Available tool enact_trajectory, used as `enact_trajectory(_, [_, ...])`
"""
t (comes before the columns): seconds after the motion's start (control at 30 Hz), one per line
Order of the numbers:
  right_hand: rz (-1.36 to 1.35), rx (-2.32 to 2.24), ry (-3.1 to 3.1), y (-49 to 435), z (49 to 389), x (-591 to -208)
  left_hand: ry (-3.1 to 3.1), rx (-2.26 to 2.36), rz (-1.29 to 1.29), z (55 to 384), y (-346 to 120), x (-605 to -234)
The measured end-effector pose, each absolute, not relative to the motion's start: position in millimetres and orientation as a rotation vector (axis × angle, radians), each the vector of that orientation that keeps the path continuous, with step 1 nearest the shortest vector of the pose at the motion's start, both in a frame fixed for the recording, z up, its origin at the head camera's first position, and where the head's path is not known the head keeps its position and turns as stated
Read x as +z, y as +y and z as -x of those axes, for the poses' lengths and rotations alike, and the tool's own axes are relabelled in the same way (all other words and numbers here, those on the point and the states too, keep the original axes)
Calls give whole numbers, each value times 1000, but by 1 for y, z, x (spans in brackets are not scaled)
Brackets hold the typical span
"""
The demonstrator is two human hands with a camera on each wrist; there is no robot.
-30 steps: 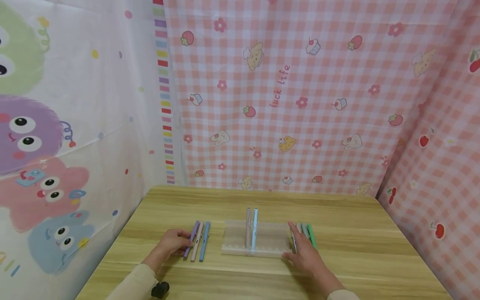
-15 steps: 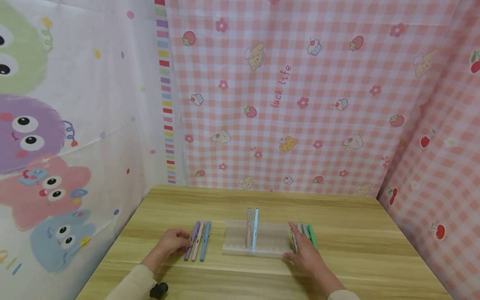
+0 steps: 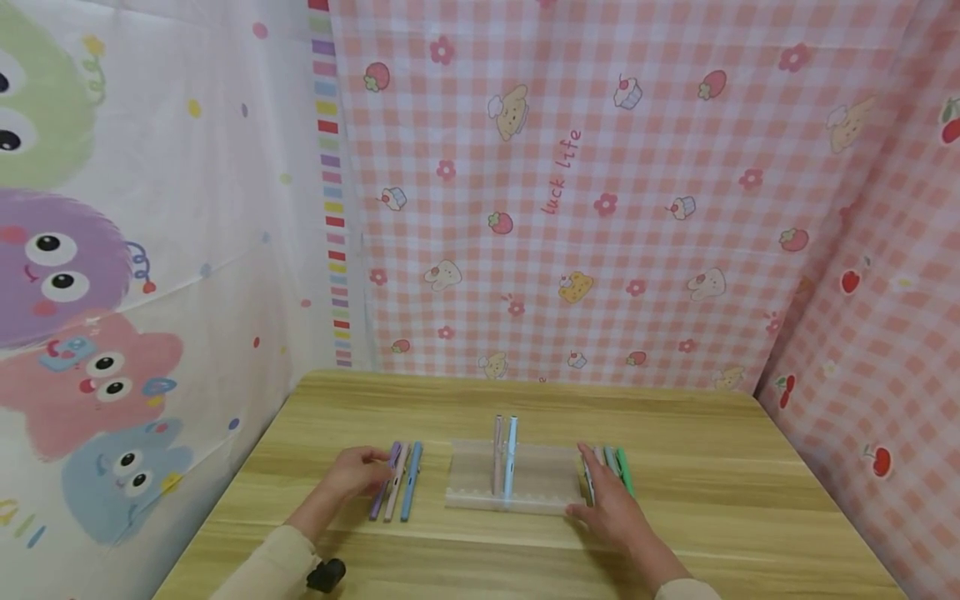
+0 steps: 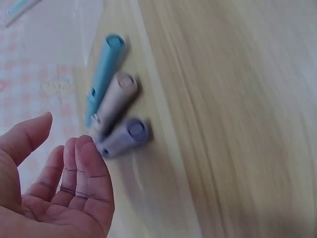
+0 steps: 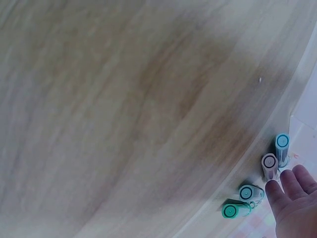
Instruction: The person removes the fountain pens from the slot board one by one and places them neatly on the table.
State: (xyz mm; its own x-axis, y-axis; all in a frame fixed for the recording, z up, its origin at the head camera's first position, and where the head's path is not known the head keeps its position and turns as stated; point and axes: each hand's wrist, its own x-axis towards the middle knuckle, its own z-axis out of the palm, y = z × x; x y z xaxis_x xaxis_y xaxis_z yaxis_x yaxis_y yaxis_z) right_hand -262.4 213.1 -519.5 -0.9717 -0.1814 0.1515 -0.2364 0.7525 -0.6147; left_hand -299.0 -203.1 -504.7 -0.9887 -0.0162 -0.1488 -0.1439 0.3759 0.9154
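Note:
My left hand (image 3: 356, 472) hovers at the purple pen (image 3: 378, 500), its thumb spread from the fingers. In the left wrist view its fingertips (image 4: 91, 156) come right up to the purple pen's far part, with nothing in the grasp. Beside that pen lie a pale pink pen (image 3: 393, 493) and a blue pen (image 3: 409, 487). At the right end of a clear pen rack (image 3: 547, 475), my right hand (image 3: 611, 510) is spread, partly hiding several pens. The right wrist view shows these as a blue pen (image 5: 282, 144), a pinkish pen (image 5: 269, 163), a grey-green pen (image 5: 250, 192) and a green pen (image 5: 235, 210).
Standing side by side in the rack are a dusty pink pen (image 3: 497, 454) and a light blue pen (image 3: 512, 450). The wood-grain table (image 3: 480, 558) meets a pink checked cloth (image 3: 570, 250) at the back. A black object (image 3: 326, 575) sits by the left wrist.
My left hand has shifted slightly forward and right, toward the upper part of the purple pen. The right hand and the pens have stayed in place.

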Motion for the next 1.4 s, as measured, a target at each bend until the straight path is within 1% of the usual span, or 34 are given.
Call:
enact_trajectory(0.3, [-359,1013,-2846,214,264,-520,2423,1778,-58,294,-166,-494])
enact_trajectory(0.57, [-351,1037,-2857,214,264,-522,2375,1850,-278,294,-129,-498])
enact_trajectory(0.67, [-349,1045,-2859,214,263,-522,2368,1858,-322,294,-115,-501])
enact_trajectory(1.03, [-355,1028,-2851,214,262,-520,2395,1952,-321,289,-69,-513])
enact_trajectory(1.4, [-356,1013,-2849,214,263,-522,2420,1988,-128,295,-48,-521])
